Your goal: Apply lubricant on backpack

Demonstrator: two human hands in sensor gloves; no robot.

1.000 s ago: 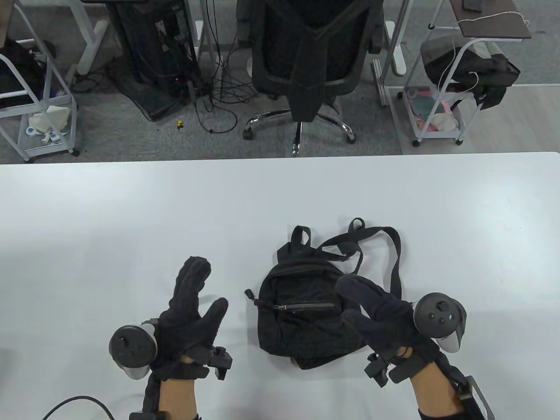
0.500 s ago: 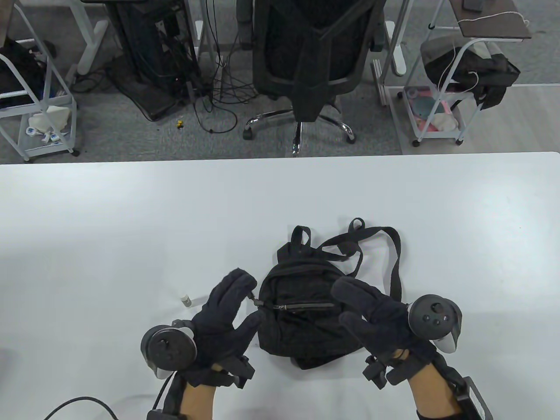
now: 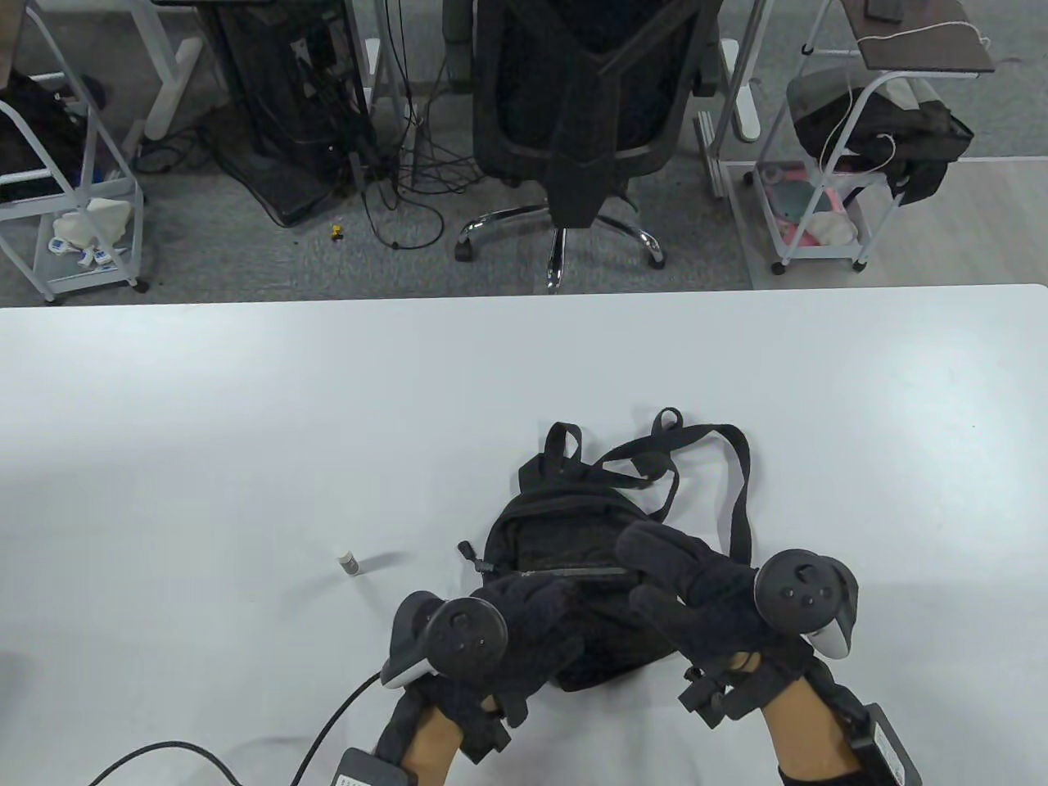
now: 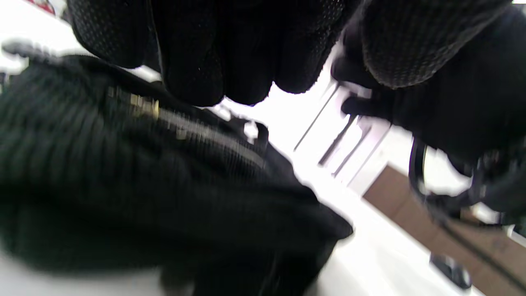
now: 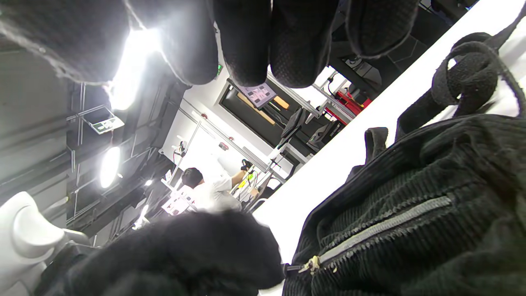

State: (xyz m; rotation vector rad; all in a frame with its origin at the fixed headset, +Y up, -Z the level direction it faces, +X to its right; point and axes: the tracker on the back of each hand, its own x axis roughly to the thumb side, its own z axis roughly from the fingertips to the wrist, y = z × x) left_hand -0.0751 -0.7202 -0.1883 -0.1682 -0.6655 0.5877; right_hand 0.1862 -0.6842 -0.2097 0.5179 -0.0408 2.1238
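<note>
A small black corduroy backpack (image 3: 565, 524) lies flat near the table's front edge, straps toward the far side. Its front zipper (image 5: 382, 226) is closed, and its pull (image 3: 468, 553) sticks out to the left. My left hand (image 3: 524, 614) hovers palm down over the backpack's lower left; in the left wrist view (image 4: 312, 78) the fingers hang just above the zipper (image 4: 197, 131) with the thumb apart. My right hand (image 3: 679, 573) is spread over the backpack's right side, holding nothing. A small lubricant bottle (image 3: 348, 561) with a white cap sits on the table left of the backpack.
A black cable (image 3: 164, 753) runs along the front left of the white table (image 3: 246, 409). Beyond the far edge are an office chair (image 3: 581, 123) and wheeled carts (image 3: 827, 188).
My left hand has moved right, from the bare table onto the backpack's lower left, uncovering the small bottle. My right hand has shifted slightly left over the backpack.
</note>
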